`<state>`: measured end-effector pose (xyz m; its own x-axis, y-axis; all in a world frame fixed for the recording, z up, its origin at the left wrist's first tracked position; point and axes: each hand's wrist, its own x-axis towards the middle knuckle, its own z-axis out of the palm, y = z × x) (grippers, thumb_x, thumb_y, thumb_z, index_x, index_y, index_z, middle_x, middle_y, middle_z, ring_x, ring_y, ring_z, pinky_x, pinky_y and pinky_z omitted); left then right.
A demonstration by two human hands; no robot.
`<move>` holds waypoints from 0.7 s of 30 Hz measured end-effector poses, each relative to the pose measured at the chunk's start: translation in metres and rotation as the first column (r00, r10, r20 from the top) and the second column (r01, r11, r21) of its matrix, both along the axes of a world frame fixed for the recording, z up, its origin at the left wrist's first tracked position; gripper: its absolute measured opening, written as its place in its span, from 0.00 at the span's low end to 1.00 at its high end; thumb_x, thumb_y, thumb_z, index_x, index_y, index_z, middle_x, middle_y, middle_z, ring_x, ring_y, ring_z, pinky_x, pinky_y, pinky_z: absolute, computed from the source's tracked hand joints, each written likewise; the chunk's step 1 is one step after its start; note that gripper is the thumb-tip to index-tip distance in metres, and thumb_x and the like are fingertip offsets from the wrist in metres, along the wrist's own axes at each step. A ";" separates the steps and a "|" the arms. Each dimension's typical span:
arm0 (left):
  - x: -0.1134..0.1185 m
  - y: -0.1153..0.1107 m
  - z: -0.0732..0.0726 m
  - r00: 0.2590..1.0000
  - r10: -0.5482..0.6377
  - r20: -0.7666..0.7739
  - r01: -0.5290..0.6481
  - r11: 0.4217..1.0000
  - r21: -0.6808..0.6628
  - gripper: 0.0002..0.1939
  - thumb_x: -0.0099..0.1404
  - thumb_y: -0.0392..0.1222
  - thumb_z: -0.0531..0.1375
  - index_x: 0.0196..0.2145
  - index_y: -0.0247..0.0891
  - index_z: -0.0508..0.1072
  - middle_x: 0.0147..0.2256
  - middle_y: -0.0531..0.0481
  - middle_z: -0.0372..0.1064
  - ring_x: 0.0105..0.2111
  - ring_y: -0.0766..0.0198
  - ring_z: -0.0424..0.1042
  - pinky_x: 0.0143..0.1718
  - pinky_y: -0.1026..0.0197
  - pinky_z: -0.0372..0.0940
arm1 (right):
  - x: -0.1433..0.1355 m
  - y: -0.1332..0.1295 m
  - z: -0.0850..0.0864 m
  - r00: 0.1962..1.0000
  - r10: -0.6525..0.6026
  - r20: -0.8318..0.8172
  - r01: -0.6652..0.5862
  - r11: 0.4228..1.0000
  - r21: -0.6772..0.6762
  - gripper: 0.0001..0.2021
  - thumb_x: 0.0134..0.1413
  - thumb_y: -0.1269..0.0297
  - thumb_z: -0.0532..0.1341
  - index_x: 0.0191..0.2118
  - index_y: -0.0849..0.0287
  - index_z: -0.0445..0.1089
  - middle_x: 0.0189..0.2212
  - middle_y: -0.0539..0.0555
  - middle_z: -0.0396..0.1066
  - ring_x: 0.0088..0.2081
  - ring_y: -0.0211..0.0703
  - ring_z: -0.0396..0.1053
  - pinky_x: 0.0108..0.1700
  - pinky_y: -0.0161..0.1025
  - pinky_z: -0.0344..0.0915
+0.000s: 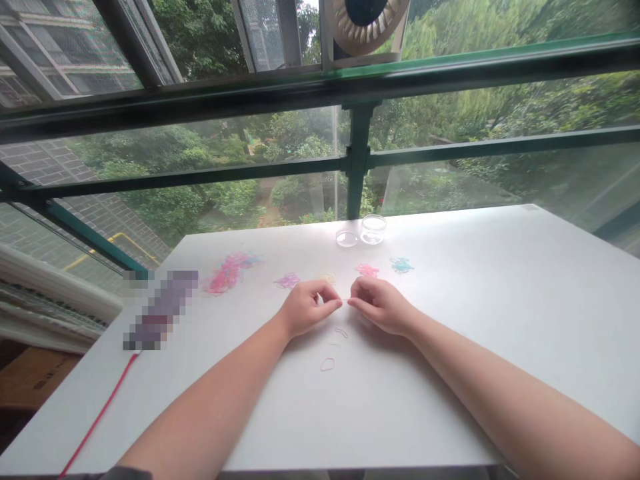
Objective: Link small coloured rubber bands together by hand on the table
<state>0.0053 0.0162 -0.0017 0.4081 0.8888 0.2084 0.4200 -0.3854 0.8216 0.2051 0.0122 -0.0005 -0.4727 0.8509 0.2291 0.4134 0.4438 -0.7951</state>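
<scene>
Between my fingertips a thin pink rubber band (345, 300) is stretched. My left hand (307, 307) pinches one end of it, and my right hand (380, 305) pinches the other. Just below the hands, a few loose rubber bands (327, 365) lie on the white table (280, 420). Beyond the hands are small piles of bands: a purple pile (287, 280), a pale yellow pile (327, 278) partly behind my left hand, a pink pile (367, 270) and a teal pile (401, 265).
A larger mixed pile of pink, red and blue bands (230, 272) spreads at the left. At the back edge stand a clear round jar (373, 230) and its clear lid (347, 239). A blurred-out dark object (163, 313) with a red cable (100, 417) lies far left. Windows rise behind the table.
</scene>
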 end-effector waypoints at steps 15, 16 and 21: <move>0.000 0.000 -0.001 0.999 -0.030 0.026 0.029 0.998 0.050 0.07 0.57 0.42 0.60 0.28 0.34 0.72 0.26 0.50 0.69 0.26 0.69 0.65 0.25 0.67 0.56 | 0.000 -0.003 0.004 0.996 0.061 -0.063 -0.065 0.995 -0.071 0.04 0.47 0.72 0.56 0.26 0.59 0.59 0.20 0.46 0.59 0.22 0.32 0.56 0.24 0.32 0.54; 0.000 0.000 -0.001 0.999 -0.028 0.027 0.026 0.998 0.053 0.07 0.57 0.41 0.60 0.27 0.34 0.72 0.26 0.50 0.69 0.26 0.69 0.65 0.25 0.66 0.56 | 0.000 -0.004 0.004 0.996 0.061 -0.069 -0.066 0.995 -0.078 0.04 0.46 0.72 0.56 0.26 0.59 0.59 0.20 0.46 0.59 0.22 0.32 0.56 0.24 0.31 0.54; 0.001 0.000 -0.001 1.000 -0.011 0.023 0.010 0.998 0.068 0.08 0.56 0.43 0.60 0.26 0.34 0.70 0.25 0.51 0.67 0.25 0.70 0.63 0.25 0.66 0.56 | -0.002 -0.004 0.005 0.995 0.053 -0.089 -0.061 0.993 -0.096 0.04 0.45 0.73 0.56 0.25 0.59 0.58 0.19 0.45 0.57 0.21 0.32 0.55 0.23 0.31 0.53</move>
